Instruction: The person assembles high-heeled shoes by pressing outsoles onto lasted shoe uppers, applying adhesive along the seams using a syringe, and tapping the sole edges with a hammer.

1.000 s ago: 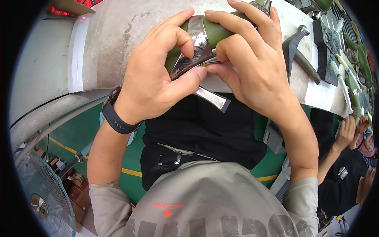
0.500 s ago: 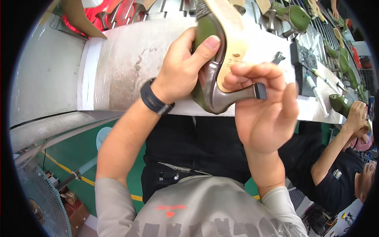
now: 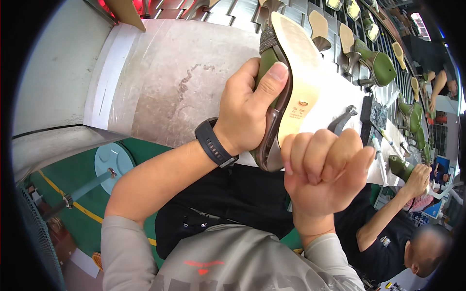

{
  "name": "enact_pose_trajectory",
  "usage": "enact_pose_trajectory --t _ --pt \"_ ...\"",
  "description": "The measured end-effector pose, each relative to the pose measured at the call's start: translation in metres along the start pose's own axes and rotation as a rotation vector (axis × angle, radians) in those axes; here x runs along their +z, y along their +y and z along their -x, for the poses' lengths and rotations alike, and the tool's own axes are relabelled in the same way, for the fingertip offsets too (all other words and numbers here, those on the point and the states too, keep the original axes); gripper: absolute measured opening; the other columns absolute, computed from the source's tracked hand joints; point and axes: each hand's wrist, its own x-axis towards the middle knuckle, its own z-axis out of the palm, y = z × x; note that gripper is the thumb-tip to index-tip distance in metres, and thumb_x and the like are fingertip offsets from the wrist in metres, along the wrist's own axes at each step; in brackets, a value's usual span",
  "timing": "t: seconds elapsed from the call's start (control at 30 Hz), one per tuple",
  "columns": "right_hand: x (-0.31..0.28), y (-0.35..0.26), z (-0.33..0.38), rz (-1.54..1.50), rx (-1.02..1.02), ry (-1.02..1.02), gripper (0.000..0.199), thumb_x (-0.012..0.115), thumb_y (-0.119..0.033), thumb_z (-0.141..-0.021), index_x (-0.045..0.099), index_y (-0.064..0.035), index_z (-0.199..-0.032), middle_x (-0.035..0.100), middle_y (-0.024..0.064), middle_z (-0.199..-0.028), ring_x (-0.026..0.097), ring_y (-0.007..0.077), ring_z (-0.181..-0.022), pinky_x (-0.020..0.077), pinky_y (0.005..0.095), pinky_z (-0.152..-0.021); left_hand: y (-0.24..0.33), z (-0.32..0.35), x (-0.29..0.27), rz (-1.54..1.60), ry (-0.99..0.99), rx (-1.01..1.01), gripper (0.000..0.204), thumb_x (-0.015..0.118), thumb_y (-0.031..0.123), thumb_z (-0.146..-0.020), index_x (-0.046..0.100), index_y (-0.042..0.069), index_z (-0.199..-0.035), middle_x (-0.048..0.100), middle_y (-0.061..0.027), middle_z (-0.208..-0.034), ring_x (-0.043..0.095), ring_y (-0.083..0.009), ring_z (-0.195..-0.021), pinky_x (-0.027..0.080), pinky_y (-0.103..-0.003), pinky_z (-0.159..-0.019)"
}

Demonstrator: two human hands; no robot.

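A green high-heeled shoe (image 3: 300,72) with a tan sole and a dark brown edge is held over the bench, toe pointing away and sole turned to the right. My left hand (image 3: 242,111) grips it round the middle, thumb across the edge of the sole. Curled at the heel end is my right hand (image 3: 325,167), its fingers folded toward the palm. The heel itself is hidden behind those fingers, which appear closed round it.
The pale bench top (image 3: 160,87) carries a dark metal tool (image 3: 344,120), a black block (image 3: 373,116) and a syringe (image 3: 380,157). Green shoes (image 3: 381,68) stand on the far rack. At right, a co-worker's hand (image 3: 418,180) holds another green shoe (image 3: 401,168). A light-blue stool (image 3: 109,162) stands lower left.
My right hand's fingers have gone from spread beside the heel to curled over it, covering it. The shoe and both hands sit slightly lower in view, and my left hand keeps its grip.
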Motion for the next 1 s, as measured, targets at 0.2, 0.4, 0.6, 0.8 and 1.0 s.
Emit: enact_pose_trajectory --t 0.2,0.4,0.6,0.8,1.0 --pt "-0.005 -0.003 0.001 0.07 0.076 -0.018 0.05 0.055 -0.05 -0.108 0.042 -0.0114 -0.078 0.047 0.0045 -0.059 0.04 0.0163 -0.05 0.0404 0.036 -0.056 -0.007 0.001 0.002 0.015 0.014 0.023 0.05 0.063 0.048 -0.106 0.063 -0.002 -0.105 0.07 -0.0062 -0.089 0.063 -0.0096 -0.079 0.052 -0.027 -0.069" --pt "-0.008 -0.004 0.002 0.087 0.037 -0.045 0.044 0.049 -0.037 -0.111 0.043 -0.0088 -0.078 0.046 0.0053 -0.059 0.038 0.0158 -0.049 0.0403 0.0354 -0.054 -0.006 0.003 0.009 -0.137 0.014 0.08 0.05 0.064 0.046 -0.105 0.063 -0.004 -0.105 0.072 -0.0117 -0.088 0.067 -0.0153 -0.079 0.054 -0.032 -0.071" --pt "-0.015 -0.002 -0.019 0.132 0.087 -0.091 0.039 0.046 -0.03 -0.11 0.043 -0.0052 -0.08 0.045 0.0078 -0.058 0.039 0.0155 -0.049 0.0414 0.0317 -0.052 -0.012 -0.005 0.003 -0.241 0.024 0.129 0.05 0.062 0.046 -0.107 0.062 -0.003 -0.101 0.072 -0.0155 -0.081 0.068 -0.0189 -0.075 0.054 -0.036 -0.068" --pt "-0.04 -0.004 -0.008 0.442 0.058 0.359 0.029 0.063 -0.025 -0.106 0.057 0.003 -0.112 0.065 0.0118 -0.09 0.067 0.0183 -0.077 0.0584 0.0303 -0.069 0.006 -0.001 -0.009 -0.245 -0.136 -0.028 0.048 0.063 0.046 -0.107 0.064 -0.002 -0.104 0.072 -0.0082 -0.09 0.066 -0.0117 -0.082 0.053 -0.03 -0.071" --pt "-0.063 0.002 -0.003 0.329 0.641 -0.12 0.055 0.08 -0.024 -0.095 0.057 0.0047 -0.136 0.071 0.0107 -0.116 0.069 0.0173 -0.102 0.0568 0.0323 -0.091 0.01 0.005 -0.009 -0.291 -0.283 -0.015 0.047 0.058 0.044 -0.109 0.064 -0.003 -0.107 0.072 -0.0088 -0.086 0.067 -0.013 -0.078 0.053 -0.031 -0.071"
